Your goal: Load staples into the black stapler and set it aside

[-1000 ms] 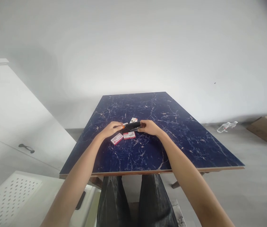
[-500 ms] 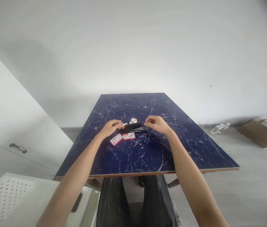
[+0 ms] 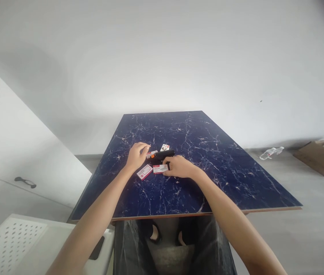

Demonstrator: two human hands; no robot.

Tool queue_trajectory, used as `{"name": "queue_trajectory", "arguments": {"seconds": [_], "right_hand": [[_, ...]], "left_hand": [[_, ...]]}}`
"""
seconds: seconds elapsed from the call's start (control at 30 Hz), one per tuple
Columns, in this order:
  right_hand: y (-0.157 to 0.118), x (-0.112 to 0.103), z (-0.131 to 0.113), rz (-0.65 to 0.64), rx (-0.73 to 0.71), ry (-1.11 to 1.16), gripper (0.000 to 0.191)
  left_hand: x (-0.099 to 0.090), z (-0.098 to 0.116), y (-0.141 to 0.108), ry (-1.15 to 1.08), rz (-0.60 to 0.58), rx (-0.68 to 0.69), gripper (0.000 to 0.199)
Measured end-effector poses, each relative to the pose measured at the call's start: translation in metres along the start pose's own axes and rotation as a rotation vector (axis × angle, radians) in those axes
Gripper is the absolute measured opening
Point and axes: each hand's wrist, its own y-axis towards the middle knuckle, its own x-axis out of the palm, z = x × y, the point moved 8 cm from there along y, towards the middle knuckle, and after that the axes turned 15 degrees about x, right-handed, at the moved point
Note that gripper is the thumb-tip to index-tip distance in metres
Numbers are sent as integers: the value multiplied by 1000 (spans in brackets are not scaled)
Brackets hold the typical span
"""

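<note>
My right hand (image 3: 178, 166) has its thumb and fingers closed round the right end of a small red-and-white box (image 3: 159, 169) that lies on the table. My left hand (image 3: 137, 155) hovers on the left with thumb and fingers apart, holding nothing. Close to its fingertips lies another small red-and-white box (image 3: 151, 154), partly hidden. Between the hands is a black tool-like object (image 3: 164, 153) with an orange part; its right side is partly covered by my right hand. A third red-and-white box (image 3: 145, 172) rests below my left hand. Behind the black object sits a white packet (image 3: 164, 147) with printing.
The blue marbled table (image 3: 162, 198) stands against a white wall. To the left is a white cabinet (image 3: 9, 141), and a white perforated surface (image 3: 9, 240) with a dark phone-like object (image 3: 96, 248). On the floor at right lie a plastic bottle (image 3: 267, 153) and a cardboard box (image 3: 316, 158).
My right hand has moved left and nearer, from the metallic end of the tool-like object to the front box. My left hand has lifted and turned slightly. The view has shifted a little.
</note>
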Motion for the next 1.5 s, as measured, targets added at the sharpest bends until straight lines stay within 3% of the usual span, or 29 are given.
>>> {"name": "queue_trajectory", "arguments": {"seconds": [0.1, 0.2, 0.27, 0.4, 0.53, 0.8, 0.97, 1.17, 1.3, 1.5], "right_hand": [[-6, -9, -1, -56, -13, 134, 33], [-10, -29, 3, 35, -15, 320, 36], [-12, -41, 8, 121, -17, 402, 37], [-13, -49, 11, 227, -68, 427, 36], [-13, -50, 13, 261, -91, 490, 40], [-7, -43, 20, 44, -78, 892, 36], [-2, -44, 36, 56, -31, 1022, 40], [0, -40, 44, 82, 8, 1061, 45], [-2, -39, 44, 77, 19, 1035, 45], [-4, -45, 50, 109, 26, 1107, 44]], "left_hand": [[-5, 7, 0, -25, 34, -18, 36], [-6, 12, -3, -125, 58, -77, 39], [5, 15, -6, -319, 12, -149, 40], [46, 35, -14, -941, -153, -331, 45], [58, 44, -13, -1209, -96, -430, 36], [64, 30, -14, -1161, -16, -506, 34], [68, 32, -13, -1144, 52, -475, 35], [68, 35, -17, -1206, 41, -420, 33], [66, 34, -18, -1093, 12, -381, 37], [54, 42, -10, -966, 65, -321, 37]]}}
